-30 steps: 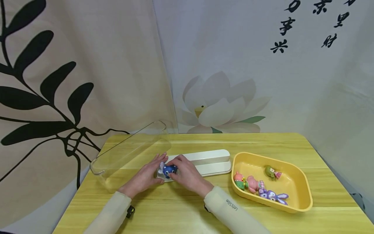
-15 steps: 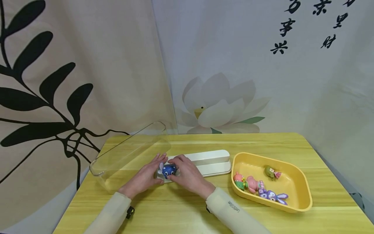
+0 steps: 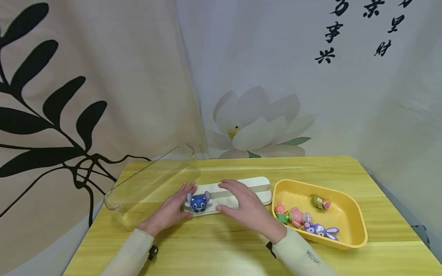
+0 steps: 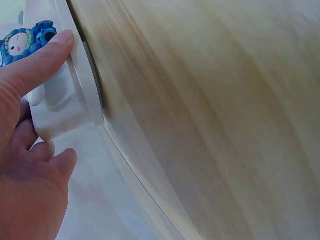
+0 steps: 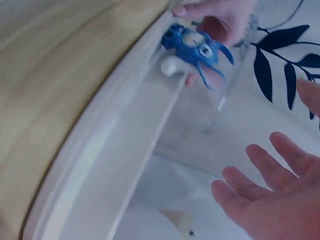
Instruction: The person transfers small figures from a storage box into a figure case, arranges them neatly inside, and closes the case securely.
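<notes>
A blue big-eared cartoon figurine (image 3: 198,203) stands upright at the left end of a long, white, two-level display base (image 3: 257,184). My left hand (image 3: 168,213) holds that end: in the left wrist view its thumb (image 4: 52,50) presses the front edge, beside the figurine, while other fingers curl behind. Just right of the figurine, my right hand (image 3: 253,212) hovers over the base with fingers spread and nothing between them. The right wrist view shows its relaxed fingers (image 5: 260,167) apart from the figurine.
A clear plastic cover (image 3: 152,184) lies slanted behind my left hand. To the right, a yellow tray (image 3: 345,214) contains several figurines, including a purple long-eared one (image 3: 321,230) and a green-haired one (image 3: 319,202). A patterned curtain (image 3: 259,76) hangs behind the wooden table (image 3: 214,249).
My right hand has let go of the blue figurine and moved right, its fingers spreading. The figurine stays on the base, and my left hand keeps its place.
</notes>
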The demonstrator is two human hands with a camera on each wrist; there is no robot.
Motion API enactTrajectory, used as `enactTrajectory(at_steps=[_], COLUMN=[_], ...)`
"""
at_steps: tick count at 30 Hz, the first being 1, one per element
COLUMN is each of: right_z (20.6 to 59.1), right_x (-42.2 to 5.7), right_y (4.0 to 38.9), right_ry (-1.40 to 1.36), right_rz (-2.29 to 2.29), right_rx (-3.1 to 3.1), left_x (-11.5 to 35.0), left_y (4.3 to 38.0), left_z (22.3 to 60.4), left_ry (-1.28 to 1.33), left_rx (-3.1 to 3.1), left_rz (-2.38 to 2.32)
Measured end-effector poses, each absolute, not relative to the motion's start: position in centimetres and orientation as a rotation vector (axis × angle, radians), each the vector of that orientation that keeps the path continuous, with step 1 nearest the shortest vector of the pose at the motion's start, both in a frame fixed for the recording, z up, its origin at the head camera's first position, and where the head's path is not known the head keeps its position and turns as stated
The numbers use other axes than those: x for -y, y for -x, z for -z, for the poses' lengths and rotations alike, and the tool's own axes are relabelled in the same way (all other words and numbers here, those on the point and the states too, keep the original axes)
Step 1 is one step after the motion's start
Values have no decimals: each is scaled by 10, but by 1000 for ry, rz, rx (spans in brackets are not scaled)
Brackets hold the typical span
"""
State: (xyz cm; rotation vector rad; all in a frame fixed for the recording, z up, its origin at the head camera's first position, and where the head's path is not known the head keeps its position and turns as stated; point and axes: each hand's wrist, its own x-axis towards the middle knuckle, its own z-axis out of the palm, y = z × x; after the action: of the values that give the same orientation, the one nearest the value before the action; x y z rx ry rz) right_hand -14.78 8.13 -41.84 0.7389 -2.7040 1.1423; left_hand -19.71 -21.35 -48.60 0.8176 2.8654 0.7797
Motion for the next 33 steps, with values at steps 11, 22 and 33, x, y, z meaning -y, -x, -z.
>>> enactTrajectory(at_steps=[11,22,33], right_z=[400,396,410], right_x=[-156,-222,-271], right_y=[123,103,100], right_ry=[-557,-281,-241], right_rz=[-1082,-1059,-980], right_rx=[2671,2777,2840], left_x=[214,214,213], left_y=[196,196,196], left_z=[487,488,486], left_ry=[-845,-839,-817], left_rx=[-2873,-2873,-2870], left_rz=[-788,-794,-774])
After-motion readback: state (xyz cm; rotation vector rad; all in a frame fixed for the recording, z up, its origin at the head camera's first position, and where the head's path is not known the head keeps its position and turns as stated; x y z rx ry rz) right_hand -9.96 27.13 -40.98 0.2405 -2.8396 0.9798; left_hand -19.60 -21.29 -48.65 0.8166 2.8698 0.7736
